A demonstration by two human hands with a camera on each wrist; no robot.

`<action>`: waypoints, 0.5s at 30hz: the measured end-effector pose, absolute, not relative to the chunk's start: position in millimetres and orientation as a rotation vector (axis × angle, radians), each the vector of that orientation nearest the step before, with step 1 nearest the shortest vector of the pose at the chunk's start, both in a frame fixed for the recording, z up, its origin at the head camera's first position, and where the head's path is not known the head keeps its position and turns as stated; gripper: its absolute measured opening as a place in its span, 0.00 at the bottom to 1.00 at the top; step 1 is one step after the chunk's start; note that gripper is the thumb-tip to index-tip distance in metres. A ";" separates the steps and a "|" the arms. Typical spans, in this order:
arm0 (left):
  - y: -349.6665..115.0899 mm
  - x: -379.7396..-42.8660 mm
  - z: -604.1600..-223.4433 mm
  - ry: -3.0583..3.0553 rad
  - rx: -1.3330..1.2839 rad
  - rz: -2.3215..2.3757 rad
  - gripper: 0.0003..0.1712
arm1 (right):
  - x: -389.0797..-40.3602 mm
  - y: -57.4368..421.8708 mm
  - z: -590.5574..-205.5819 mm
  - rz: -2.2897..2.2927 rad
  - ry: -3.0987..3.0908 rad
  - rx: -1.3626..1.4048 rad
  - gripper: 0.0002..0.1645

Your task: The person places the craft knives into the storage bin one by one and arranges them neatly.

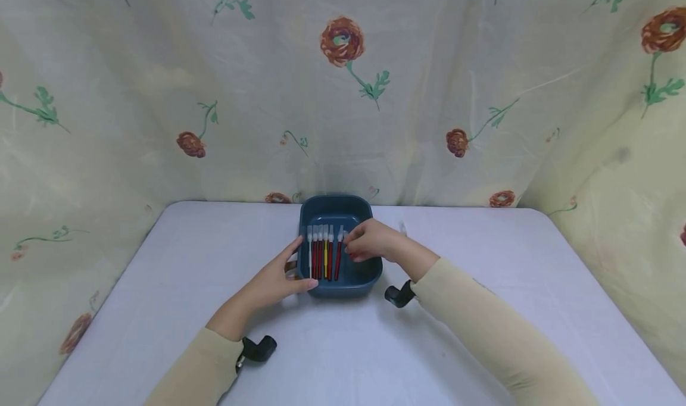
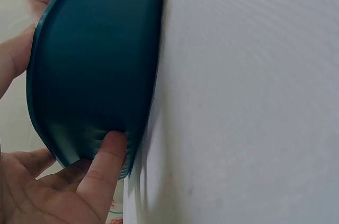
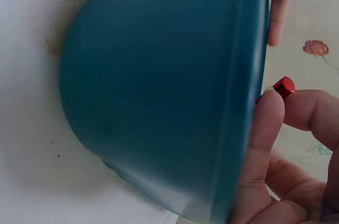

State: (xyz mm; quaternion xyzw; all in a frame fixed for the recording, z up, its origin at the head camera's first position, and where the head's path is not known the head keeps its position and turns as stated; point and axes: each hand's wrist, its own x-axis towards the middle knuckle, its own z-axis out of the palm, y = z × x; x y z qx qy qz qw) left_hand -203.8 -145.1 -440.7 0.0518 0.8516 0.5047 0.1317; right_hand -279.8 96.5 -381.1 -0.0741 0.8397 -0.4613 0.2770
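Note:
A dark blue plastic bin (image 1: 336,291) stands near the far edge of the table. My left hand (image 1: 277,279) grips its left side, thumb on the near rim and fingers along the outer wall. Inside the bin's left half, several slim capped paintbrushes (image 1: 320,257) lie side by side; their handles are red, with one yellow and one white. Slightly apart to their right lies another red paintbrush (image 1: 338,260). Over the bin's right side, my right hand (image 1: 375,239) pinches a red-handled paintbrush (image 3: 285,86) between thumb and finger. The bin wall hides most of it in the right wrist view.
The bin rests on a white-covered table (image 1: 455,334). A flower-printed curtain (image 1: 257,96) hangs behind the table and along its sides. Small black wrist cameras (image 1: 259,349) stick out from both sleeves. A small clear piece (image 1: 403,228) shows behind the right wrist.

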 end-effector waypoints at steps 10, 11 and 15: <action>-144.8 -203.7 -440.7 2.474 0.154 1.462 0.61 | -279.3 90.1 -385.5 -1.210 2.292 -0.190 0.16; -144.8 -203.7 -440.7 2.471 0.156 1.466 0.61 | -279.6 89.8 -386.0 -1.198 2.305 -0.194 0.15; -144.6 -203.8 -441.0 2.466 0.164 1.477 0.61 | -278.6 90.3 -385.3 -1.163 2.361 -0.197 0.15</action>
